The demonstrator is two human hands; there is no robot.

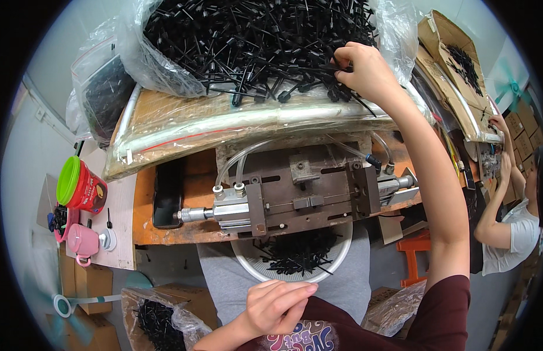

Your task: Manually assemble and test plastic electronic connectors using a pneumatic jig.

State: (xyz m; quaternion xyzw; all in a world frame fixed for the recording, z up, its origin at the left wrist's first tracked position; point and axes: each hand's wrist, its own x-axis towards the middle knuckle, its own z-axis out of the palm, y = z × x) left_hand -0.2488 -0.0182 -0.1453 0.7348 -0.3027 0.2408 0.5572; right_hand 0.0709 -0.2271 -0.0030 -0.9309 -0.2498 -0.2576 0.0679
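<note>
My right hand (365, 70) reaches up to the front right edge of a large heap of black plastic parts (248, 47), with thumb and fingers closed on a black thin-stemmed part (330, 65). The heap lies in a clear plastic liner on a raised, film-wrapped cardboard tray (184, 131). Below it stands a metal clamping fixture (306, 202) with air cylinders and clear hoses; its middle holds a small metal block. My left hand (277, 307) hovers in front of my body, fingers stretched and loosely together, nothing visible in it. Just beyond it, a white basin (239, 257) in my lap holds more black parts.
On the left stand a red tub (90, 190) with a green rim and a pink cup (83, 241). A dark phone-like slab (167, 196) lies beside the fixture. An orange stool (413, 257) is at right. Another person (511, 228) works at the far right.
</note>
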